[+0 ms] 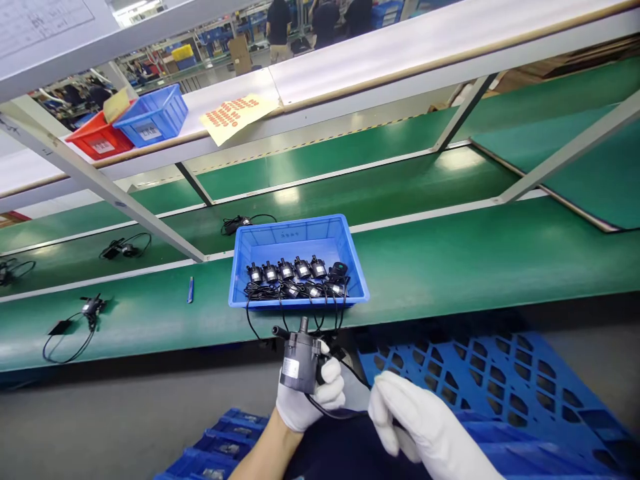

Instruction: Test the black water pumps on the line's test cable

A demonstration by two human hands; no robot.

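Clamped around a small black pump (300,363) in the gloved left hand (313,393), nozzle end up and label facing the camera, as if held for checking; black cable (350,373) trailing off to the right hand (420,420), grip closed on it, seemingly keeping it from tangling. Just beyond the grip, on the green bench (450,267), a blue bin (298,260) of like pumps, cables draped over its near rim.

A small black cylindrical pump (300,360) with a grey label stands upright, its black cable (345,380) trailing right.

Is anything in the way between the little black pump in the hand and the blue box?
Nothing visible. The left hand holds the pump just below the blue box; only the box's near wall and dangling wires lie between.
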